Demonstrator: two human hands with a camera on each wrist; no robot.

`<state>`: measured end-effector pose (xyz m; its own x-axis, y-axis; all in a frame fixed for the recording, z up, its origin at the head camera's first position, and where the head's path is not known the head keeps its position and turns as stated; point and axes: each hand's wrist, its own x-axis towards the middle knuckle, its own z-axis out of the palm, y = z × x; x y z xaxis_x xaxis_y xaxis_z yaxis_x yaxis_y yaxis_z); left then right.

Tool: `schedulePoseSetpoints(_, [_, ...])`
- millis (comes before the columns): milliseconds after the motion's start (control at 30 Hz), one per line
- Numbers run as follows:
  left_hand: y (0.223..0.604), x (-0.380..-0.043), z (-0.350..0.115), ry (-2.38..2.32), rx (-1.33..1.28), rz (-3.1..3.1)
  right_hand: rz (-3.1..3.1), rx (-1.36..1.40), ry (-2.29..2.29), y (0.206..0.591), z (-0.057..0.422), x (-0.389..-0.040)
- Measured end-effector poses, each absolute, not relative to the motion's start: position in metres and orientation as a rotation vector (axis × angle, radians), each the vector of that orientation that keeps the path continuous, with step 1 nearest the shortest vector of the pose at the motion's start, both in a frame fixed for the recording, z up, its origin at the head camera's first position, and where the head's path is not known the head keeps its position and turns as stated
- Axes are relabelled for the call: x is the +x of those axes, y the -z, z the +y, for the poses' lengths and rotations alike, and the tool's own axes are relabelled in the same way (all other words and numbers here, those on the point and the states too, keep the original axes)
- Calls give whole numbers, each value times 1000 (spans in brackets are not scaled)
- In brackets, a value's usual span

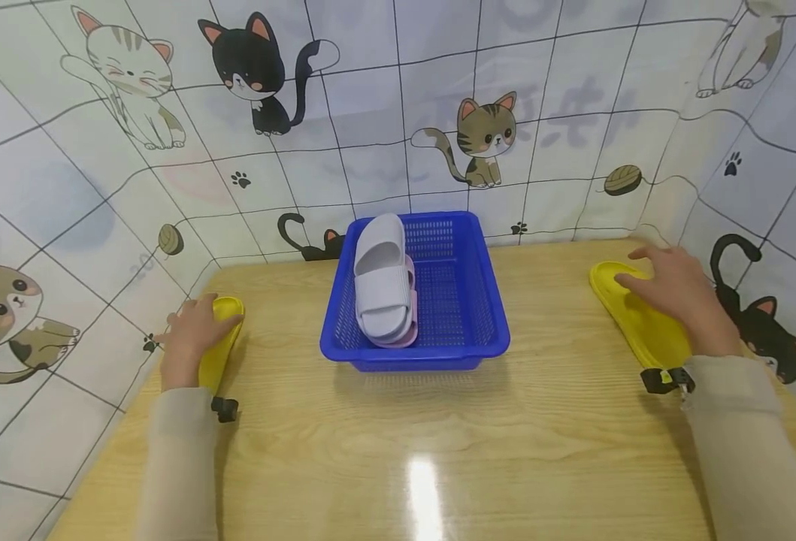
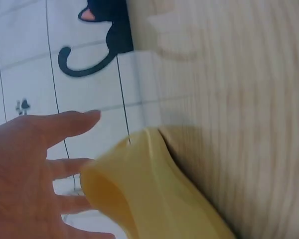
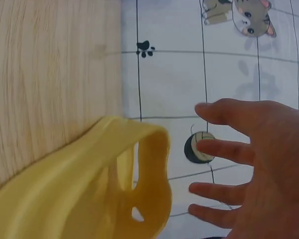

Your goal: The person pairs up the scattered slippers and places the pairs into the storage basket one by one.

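My left hand [image 1: 191,327] hovers over a yellow slipper [image 1: 219,353] at the table's left side, thumb and fingers spread. In the left wrist view, the fingers reach past the open end of that slipper [image 2: 162,186] without curling round it. Over on the right, my right hand [image 1: 675,289] is above another yellow slipper [image 1: 617,304], its fingers apart. The right wrist view has a gap between those fingers and the slipper [image 3: 84,172]. White slippers [image 1: 382,289] lie in a blue basket [image 1: 452,353] between the hands, partly covering pink slippers [image 1: 414,308].
The basket stands near the back of the wooden table [image 1: 316,451]. A white sheet [image 1: 370,90] printed with cats and grid lines rises behind the table and along both sides. Small black devices [image 1: 225,409] are strapped at the wrists.
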<state>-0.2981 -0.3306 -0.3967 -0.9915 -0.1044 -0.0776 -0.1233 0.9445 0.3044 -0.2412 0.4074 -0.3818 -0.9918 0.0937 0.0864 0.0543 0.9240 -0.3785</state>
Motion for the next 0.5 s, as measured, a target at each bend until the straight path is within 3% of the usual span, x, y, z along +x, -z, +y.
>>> schedulePoseSetpoints(500, [399, -291, -353, -589, -138, 2875, -3249, -77, -719, 393, 428, -243])
